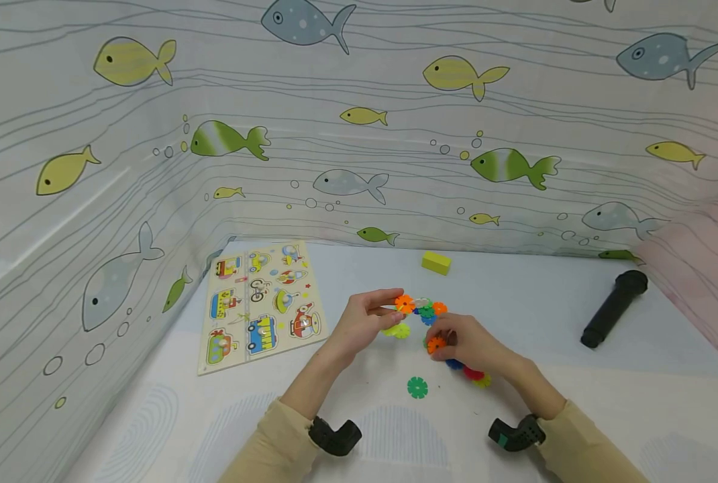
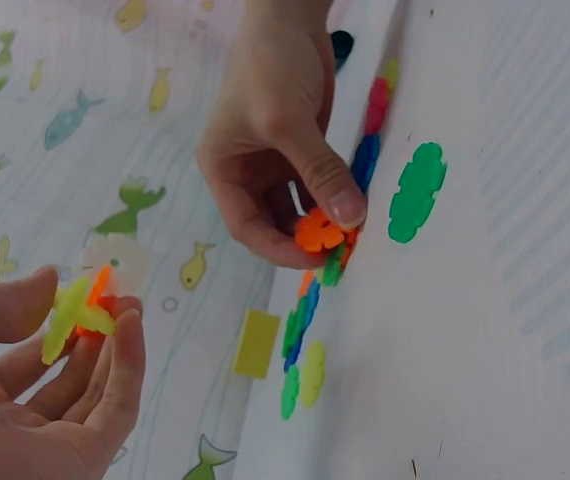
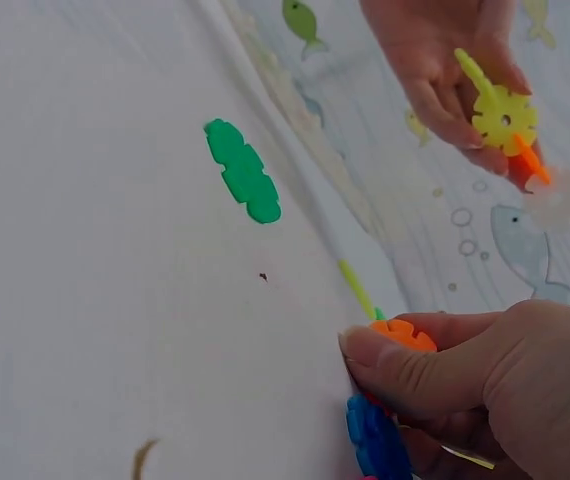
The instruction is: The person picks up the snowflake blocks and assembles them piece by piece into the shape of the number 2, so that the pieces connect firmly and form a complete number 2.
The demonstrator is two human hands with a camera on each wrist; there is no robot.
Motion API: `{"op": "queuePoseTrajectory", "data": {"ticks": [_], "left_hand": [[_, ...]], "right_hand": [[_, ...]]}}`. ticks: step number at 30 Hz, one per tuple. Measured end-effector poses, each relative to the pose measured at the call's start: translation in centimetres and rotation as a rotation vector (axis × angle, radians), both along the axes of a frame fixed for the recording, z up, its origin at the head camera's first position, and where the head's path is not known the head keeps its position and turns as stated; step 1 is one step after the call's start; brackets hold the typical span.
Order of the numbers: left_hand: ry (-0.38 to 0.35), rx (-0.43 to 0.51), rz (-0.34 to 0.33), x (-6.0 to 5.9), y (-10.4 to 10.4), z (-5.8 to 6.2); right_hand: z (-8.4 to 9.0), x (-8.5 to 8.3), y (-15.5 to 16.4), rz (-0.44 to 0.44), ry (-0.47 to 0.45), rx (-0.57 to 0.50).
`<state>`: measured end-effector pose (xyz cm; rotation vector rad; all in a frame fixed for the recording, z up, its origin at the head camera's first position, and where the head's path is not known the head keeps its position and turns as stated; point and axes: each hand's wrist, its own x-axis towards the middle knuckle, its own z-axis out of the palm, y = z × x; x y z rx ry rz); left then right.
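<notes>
A child's play corner at home: a fish-patterned curtain [image 1: 359,134] walls in a padded white table [image 1: 516,315], with a wooden vehicle puzzle [image 1: 259,302] at ten o'clock (cars, boats, a helicopter) and a yellow block [image 1: 435,262] at twelve.

The right hand [image 1: 468,343] hides part of the snowflake-disc chain [image 1: 431,315].

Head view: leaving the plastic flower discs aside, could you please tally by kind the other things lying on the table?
Wooden vehicle puzzle board: 1
Yellow block: 1
Black cylinder: 1
Total: 3
</notes>
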<state>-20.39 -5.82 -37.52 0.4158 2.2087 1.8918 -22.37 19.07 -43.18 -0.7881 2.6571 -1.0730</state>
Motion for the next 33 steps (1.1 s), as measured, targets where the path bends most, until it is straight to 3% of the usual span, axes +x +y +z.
{"op": "queuePoseTrajectory", "data": {"ticks": [6, 15, 23, 33], "left_hand": [[-0.004, 0.013, 0.0, 0.0, -0.1, 0.0], [-0.015, 0.014, 0.003, 0.0, -0.1, 0.2], [-0.009, 0.021, 0.003, -0.1, -0.1, 0.1], [-0.01, 0.023, 0.005, -0.1, -0.1, 0.1]], "right_hand": [[-0.2, -0.1, -0.1, -0.028, 0.037, -0.011], [0.2, 0.1, -0.3, -0.177, 0.034, -0.097], [1.8, 0.2, -0.2, -0.251, -0.157, -0.342], [2.7, 0.0, -0.1, -0.24, -0.331, -0.428]]}}
